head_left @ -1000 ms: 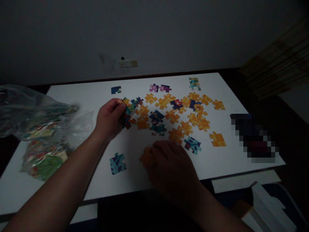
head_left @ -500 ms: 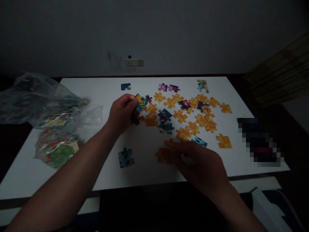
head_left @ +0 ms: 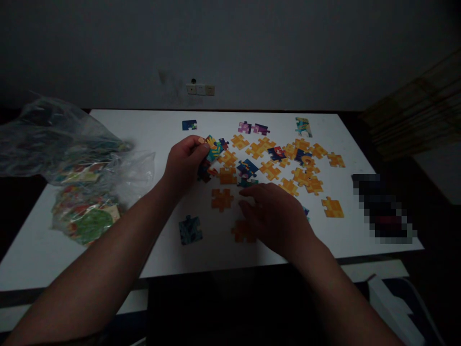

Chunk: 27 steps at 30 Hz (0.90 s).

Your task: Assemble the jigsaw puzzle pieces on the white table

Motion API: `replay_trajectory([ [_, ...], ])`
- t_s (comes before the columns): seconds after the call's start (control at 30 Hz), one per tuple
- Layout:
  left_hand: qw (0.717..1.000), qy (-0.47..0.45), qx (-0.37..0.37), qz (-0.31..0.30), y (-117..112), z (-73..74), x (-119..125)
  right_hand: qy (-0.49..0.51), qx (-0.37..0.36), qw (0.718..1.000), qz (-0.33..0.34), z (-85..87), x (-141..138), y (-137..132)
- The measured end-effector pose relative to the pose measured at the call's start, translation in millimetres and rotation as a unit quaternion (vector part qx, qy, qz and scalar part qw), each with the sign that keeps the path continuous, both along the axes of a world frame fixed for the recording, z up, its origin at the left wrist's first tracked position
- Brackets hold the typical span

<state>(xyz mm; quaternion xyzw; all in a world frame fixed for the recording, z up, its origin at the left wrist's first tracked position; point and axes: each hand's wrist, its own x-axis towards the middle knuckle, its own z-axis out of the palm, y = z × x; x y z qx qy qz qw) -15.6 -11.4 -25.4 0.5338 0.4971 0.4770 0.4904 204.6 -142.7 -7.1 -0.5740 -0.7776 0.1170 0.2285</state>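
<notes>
My left hand (head_left: 184,162) is closed on a small stack of colourful puzzle pieces (head_left: 212,153) held just above the white table (head_left: 151,129). My right hand (head_left: 275,216) lies palm down on the table with its fingers stretched out, empty. An orange piece (head_left: 221,198) lies just left of its fingertips and another orange piece (head_left: 243,231) sits at its thumb side. Several orange face-down pieces (head_left: 300,175) and a few coloured ones are scattered beyond both hands. A teal and blue piece (head_left: 190,229) lies alone near the front.
A clear plastic bag (head_left: 77,173) with more puzzle pieces lies at the table's left end. A dark blurred object (head_left: 383,206) sits at the right edge. A wall socket (head_left: 200,89) is on the wall behind. White objects lie on the floor at lower right.
My right hand has moved forward and left over the table and let go of an orange piece, which now lies left of its fingertips. My left hand still holds its stack.
</notes>
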Motion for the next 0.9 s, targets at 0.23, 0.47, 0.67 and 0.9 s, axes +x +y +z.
replay_trajectory([
  [0.23, 0.999, -0.023, -0.032, 0.004, -1, 1.6, -1, 0.019, -0.021, 0.982, 0.189, 4.3, 10, -58],
  [0.47, 0.994, -0.059, -0.08, 0.042, -4, 14.0, 7, -0.054, 0.03, 0.998, 0.017, -8.1, 57, -75],
  [0.67, 0.991, -0.077, -0.1, 0.051, -5, 16.5, 9, -0.109, 0.031, 0.987, -0.116, -34.3, 122, -91],
  [0.9, 0.989, -0.067, -0.107, 0.076, -5, 17.6, 10, -0.053, 0.072, 0.98, -0.176, -34.3, 144, -100],
])
